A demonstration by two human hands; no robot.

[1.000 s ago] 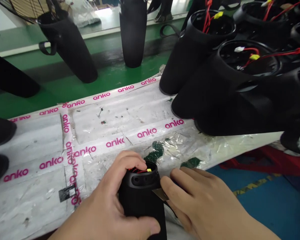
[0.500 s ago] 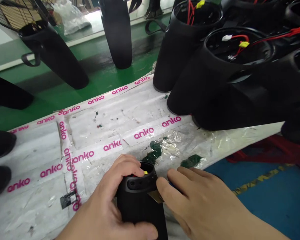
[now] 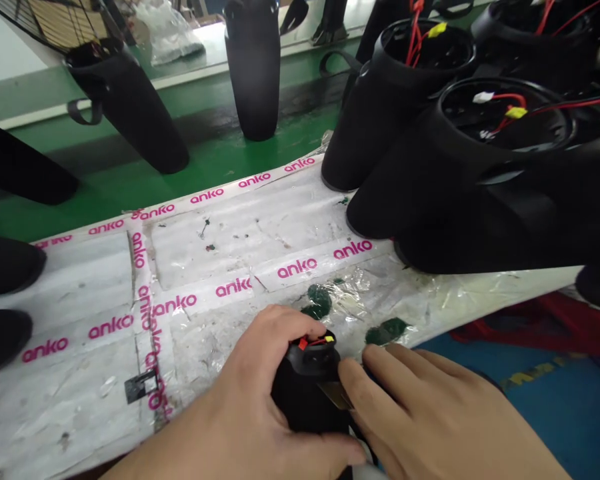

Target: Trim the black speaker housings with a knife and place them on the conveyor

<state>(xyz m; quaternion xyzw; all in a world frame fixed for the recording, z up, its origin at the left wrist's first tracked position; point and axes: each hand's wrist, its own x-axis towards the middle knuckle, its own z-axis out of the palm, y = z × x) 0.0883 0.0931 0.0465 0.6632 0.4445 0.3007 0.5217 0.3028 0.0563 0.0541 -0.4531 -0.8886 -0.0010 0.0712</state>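
A small black cylindrical housing (image 3: 305, 393) stands at the near edge of the table, with red wires and a yellow connector (image 3: 329, 339) showing at its open top. My left hand (image 3: 245, 413) is wrapped round it, fingers over the rim and thumb along its lower side. My right hand (image 3: 420, 413) presses a small tan flat piece (image 3: 336, 395) against the housing's right side with thumb and forefinger.
Several larger black housings with red wires (image 3: 450, 153) crowd the right of the table. The work surface is white sheeting (image 3: 260, 227) bound with pink "anko" tape. More black housings stand on the green belt (image 3: 200, 160) behind and at the left edge.
The housing and both hands have shifted a little to the right. My left fingers now cover more of the rim. The view has moved slightly.
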